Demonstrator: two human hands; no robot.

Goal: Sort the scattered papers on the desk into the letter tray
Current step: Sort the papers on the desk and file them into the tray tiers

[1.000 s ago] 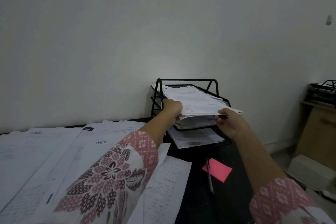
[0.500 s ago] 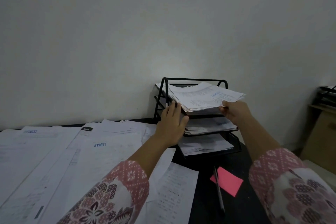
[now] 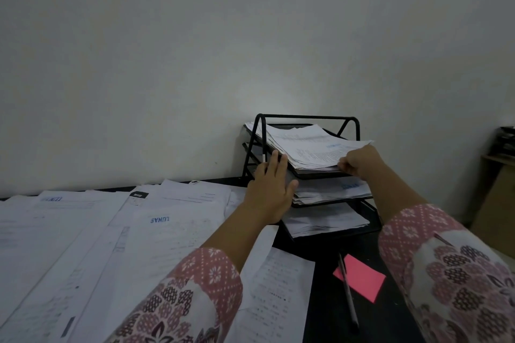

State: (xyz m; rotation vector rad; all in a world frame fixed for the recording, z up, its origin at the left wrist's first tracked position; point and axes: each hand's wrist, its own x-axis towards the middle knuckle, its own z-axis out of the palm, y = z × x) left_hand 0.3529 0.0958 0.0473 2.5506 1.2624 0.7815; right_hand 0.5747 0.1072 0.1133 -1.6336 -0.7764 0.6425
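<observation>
- Pinching the paper stack (image 3: 309, 145) in the letter tray (image 3: 306, 117), centre-right, the right hand (image 3: 362, 162) is seen.
- The left hand (image 3: 269, 195) is spread flat against its edge.
- Overhanging sheets could be spilled if released unsquared.

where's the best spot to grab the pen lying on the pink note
Pinch the pen at mid-barrel from straight above, thumb and finger on its two long sides. It lies flat, its far end across the pink note, and bare desk flanks the near half, so the sides are free. The right hand is closer, but grips the top tray's papers.
</observation>
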